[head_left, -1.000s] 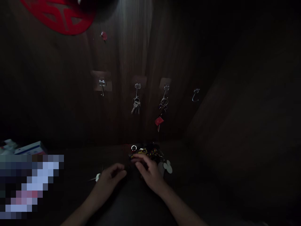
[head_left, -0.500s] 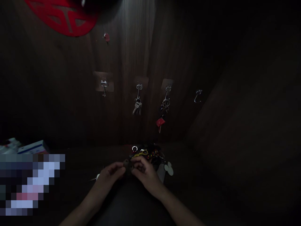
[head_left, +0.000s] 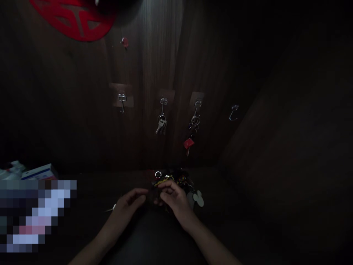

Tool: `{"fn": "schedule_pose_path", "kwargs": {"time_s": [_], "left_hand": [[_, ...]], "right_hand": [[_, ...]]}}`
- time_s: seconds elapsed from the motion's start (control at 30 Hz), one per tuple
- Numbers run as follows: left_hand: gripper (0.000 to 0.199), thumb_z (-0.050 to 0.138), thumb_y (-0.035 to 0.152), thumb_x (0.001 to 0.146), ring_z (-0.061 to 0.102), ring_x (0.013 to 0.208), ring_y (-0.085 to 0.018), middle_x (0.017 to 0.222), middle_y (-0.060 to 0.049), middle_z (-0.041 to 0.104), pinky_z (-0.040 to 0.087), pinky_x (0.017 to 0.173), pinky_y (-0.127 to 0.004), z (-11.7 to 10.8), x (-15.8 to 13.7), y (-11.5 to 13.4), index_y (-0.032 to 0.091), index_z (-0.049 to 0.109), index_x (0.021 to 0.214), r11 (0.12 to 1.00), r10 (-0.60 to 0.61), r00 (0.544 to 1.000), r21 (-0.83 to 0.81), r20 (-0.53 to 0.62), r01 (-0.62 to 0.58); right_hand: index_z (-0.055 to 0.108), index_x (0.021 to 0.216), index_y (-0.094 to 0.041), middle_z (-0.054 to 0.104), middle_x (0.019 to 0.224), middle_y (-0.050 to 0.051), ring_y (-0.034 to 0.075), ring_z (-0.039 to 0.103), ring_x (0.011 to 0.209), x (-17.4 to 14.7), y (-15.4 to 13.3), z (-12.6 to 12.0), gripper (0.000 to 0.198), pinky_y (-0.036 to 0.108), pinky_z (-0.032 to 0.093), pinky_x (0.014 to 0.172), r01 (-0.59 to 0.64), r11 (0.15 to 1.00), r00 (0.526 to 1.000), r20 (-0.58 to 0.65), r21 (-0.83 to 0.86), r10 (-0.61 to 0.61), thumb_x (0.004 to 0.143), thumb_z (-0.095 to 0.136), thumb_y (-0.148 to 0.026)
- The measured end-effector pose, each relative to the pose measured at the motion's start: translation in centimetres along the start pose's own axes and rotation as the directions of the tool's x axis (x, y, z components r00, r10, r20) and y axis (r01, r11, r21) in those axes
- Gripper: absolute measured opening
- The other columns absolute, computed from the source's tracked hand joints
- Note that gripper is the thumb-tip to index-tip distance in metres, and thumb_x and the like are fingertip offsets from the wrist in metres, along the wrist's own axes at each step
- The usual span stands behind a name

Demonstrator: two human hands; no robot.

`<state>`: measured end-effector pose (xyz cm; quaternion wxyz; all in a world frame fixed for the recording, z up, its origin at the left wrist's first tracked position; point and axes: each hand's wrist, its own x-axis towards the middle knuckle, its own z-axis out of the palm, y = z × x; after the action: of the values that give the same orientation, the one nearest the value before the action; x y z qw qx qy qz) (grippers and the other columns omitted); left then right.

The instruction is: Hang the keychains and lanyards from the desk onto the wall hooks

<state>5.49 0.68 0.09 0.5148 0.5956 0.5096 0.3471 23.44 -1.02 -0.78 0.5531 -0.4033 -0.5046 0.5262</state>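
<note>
Low in the head view, my left hand [head_left: 129, 206] has its thumb and forefinger a little apart, with nothing visible between them. My right hand [head_left: 176, 201] is closed in a pinch around a small dark object too dim to name. Just behind it lies a pile of cords and rings, with a yellow cord [head_left: 165, 180] and a bright metal ring [head_left: 158, 174]. A pale tag with rounded lobes [head_left: 198, 198] lies right of my right hand. Beside my left wrist, a thin pointed item with a white end [head_left: 114, 207] is partly hidden.
On the dark wood panel are several metal hooks, including a bare left hook [head_left: 122, 103] and a bare right hook [head_left: 234, 113]. Between them hang a bunch of keys [head_left: 161, 125] and a ring with a red tag [head_left: 189, 143]. A box [head_left: 40, 172] stands at left.
My left fingers have come off the small dark object. My right hand has shifted slightly right with it.
</note>
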Motion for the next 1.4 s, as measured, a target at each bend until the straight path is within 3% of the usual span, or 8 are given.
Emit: {"fn": "schedule_pose_path", "kwargs": {"time_s": [0.23,0.37,0.53,0.87,1.07,1.4], "left_hand": [[0.026,0.060,0.035,0.074,0.064,0.095,-0.023,0.100,-0.001,0.073,0.048,0.088,-0.036,0.4,-0.3,0.0,0.027,0.066,0.098,0.987,0.155,0.986,0.043,0.062,-0.158],[0.035,0.067,0.029,0.069,0.063,0.102,-0.023,0.106,-0.002,0.071,0.048,0.092,-0.034,0.8,-0.6,-0.3,0.026,0.063,0.104,0.977,0.209,0.977,0.036,0.035,-0.211],[0.030,0.067,0.027,0.070,0.065,0.097,-0.023,0.101,-0.001,0.073,0.049,0.090,-0.035,1.0,-0.7,-0.3,0.026,0.066,0.100,0.969,0.242,0.970,0.063,-0.013,-0.241],[0.029,0.062,0.026,0.074,0.066,0.099,-0.022,0.104,-0.001,0.073,0.051,0.090,-0.033,0.6,-0.7,-0.4,0.027,0.067,0.103,0.965,0.260,0.966,0.047,-0.006,-0.260],[0.027,0.063,0.027,0.073,0.067,0.095,-0.022,0.101,-0.001,0.074,0.054,0.085,-0.032,0.7,-0.9,-0.4,0.027,0.067,0.100,0.955,0.291,0.956,0.077,-0.044,-0.287],[0.024,0.067,0.029,0.071,0.069,0.087,-0.020,0.093,0.000,0.073,0.055,0.081,-0.034,0.5,-0.9,-1.4,0.028,0.066,0.096,0.862,0.461,0.877,0.307,-0.140,-0.404]], "right_hand": [[0.058,0.094,-0.021,0.060,0.076,-0.002,0.012,0.060,0.065,-0.3,0.3,0.0,0.023,0.026,0.046,0.061,-0.001,1.000,0.998,0.060,-0.008,0.002,0.078,0.064,-0.035],[0.060,0.095,-0.022,0.058,0.078,-0.002,0.012,0.057,0.068,-0.5,0.4,0.2,0.021,0.026,0.046,0.065,-0.013,0.998,0.997,0.080,-0.066,0.018,0.077,0.066,-0.032],[0.062,0.094,-0.023,0.060,0.080,-0.001,0.013,0.056,0.075,-0.6,0.5,0.6,0.019,0.025,0.044,0.067,0.015,0.986,0.998,0.061,-0.167,-0.005,0.075,0.066,-0.026],[0.060,0.092,-0.021,0.060,0.077,-0.001,0.012,0.061,0.066,-0.5,0.5,0.5,0.022,0.026,0.048,0.062,0.030,0.995,0.999,0.025,-0.093,-0.028,0.075,0.067,-0.034],[0.060,0.094,-0.021,0.061,0.076,-0.001,0.012,0.060,0.066,-0.5,0.6,0.4,0.019,0.025,0.048,0.061,0.029,0.994,0.999,0.033,-0.106,-0.026,0.077,0.064,-0.029],[0.061,0.092,-0.022,0.065,0.096,0.003,0.019,0.058,0.094,-0.2,0.4,0.0,0.012,0.032,0.043,0.085,0.168,0.922,0.983,-0.010,-0.348,-0.182,0.080,0.058,-0.022]]}}
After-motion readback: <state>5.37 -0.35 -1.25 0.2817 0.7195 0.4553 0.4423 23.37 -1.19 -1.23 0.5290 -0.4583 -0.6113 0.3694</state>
